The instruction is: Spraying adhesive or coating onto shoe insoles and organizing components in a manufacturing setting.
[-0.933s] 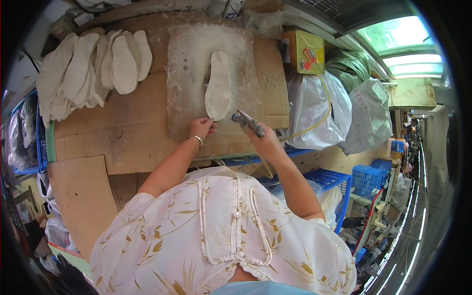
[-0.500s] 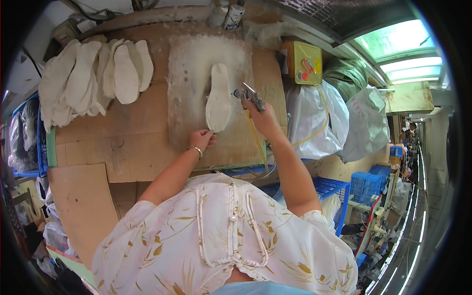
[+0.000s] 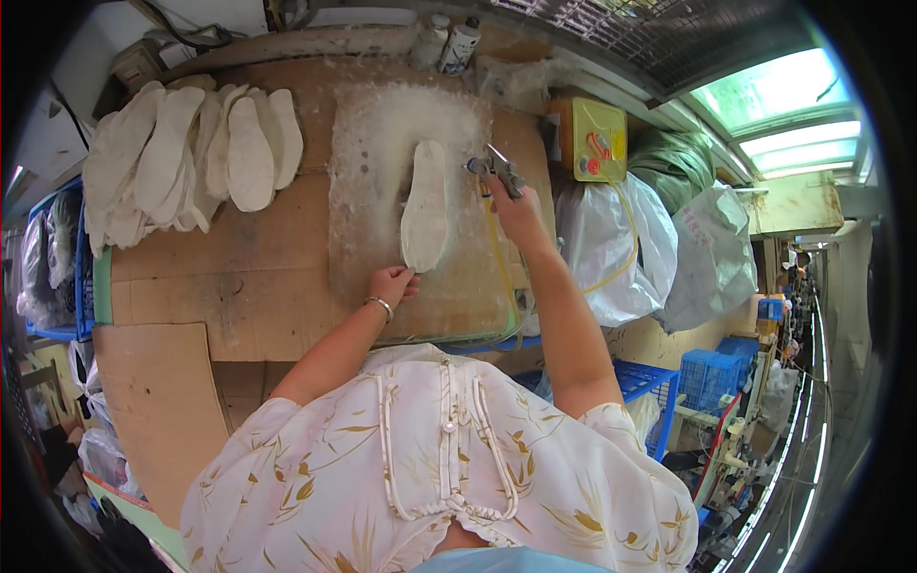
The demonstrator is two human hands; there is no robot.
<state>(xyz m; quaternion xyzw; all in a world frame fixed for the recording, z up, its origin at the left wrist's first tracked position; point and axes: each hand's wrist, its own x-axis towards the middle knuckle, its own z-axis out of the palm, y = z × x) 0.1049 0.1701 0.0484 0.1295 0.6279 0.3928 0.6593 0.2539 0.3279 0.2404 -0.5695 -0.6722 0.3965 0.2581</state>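
1 pale insole (image 3: 426,210) lies lengthwise near the middle of a white-dusted sheet (image 3: 361,234), on cardboard (image 3: 239,286). L hand (image 3: 390,286) looks pinched on its near end; R hand (image 3: 519,212) grips a spray gun (image 3: 503,174), approx. beside the insole's far half, not touching. Change vs. a sec ago: gun's gone from near end up along the R side, so we'd judge it's mid-pass w/ the insole held steady. Further out we've got an insole pile (image 3: 172,153) upper L, yellow tin (image 3: 597,129) w/ hose (image 3: 632,250) R, 2 bottles (image 3: 459,48) at back.
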